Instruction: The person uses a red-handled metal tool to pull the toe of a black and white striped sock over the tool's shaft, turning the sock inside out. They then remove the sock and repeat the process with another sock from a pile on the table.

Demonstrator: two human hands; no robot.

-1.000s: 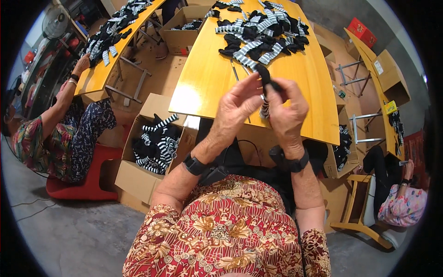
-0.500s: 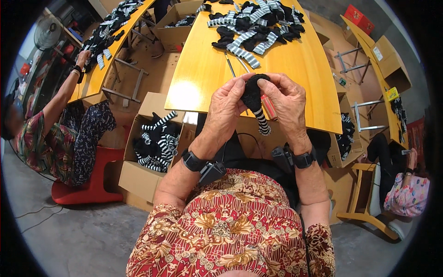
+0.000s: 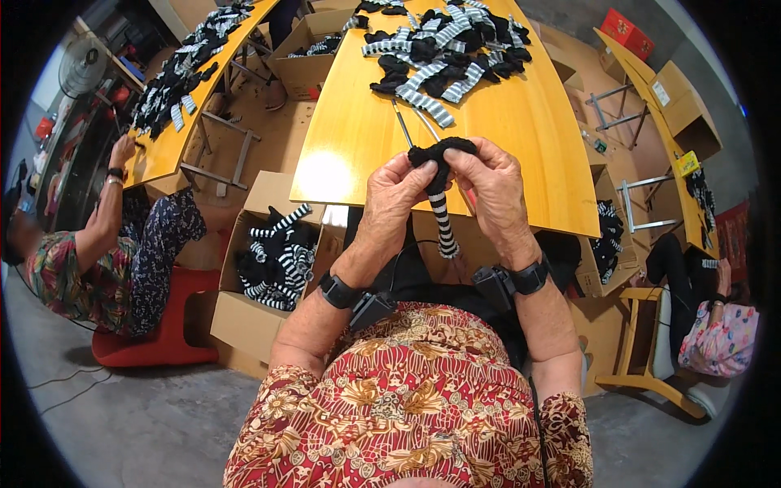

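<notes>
A sock-like knitted piece [image 3: 442, 213], black at the top with a black-and-white striped tube hanging down, is stretched between my hands at the table's near edge. My left hand [image 3: 392, 198] pinches its left upper end between thumb and fingers. Its right upper end is pinched by my right hand [image 3: 494, 189]. Beyond my hands, a dark thin rod [image 3: 403, 122] and a lighter thin rod [image 3: 426, 124] lie on the yellow table [image 3: 342, 122]. Something red shows beside my right fingers, mostly hidden.
A pile of black and striped knitted pieces [image 3: 443, 57] covers the table's far part. Open cardboard boxes of similar pieces stand at left [image 3: 281, 256] and right [image 3: 610, 236]. One co-worker [image 3: 89, 260] sits at the left table, another [image 3: 716, 333] at far right.
Both hands have lowered slightly and drawn the black top out sideways. The striped tube has swung left. At the left table, the co-worker's arm has pulled back.
</notes>
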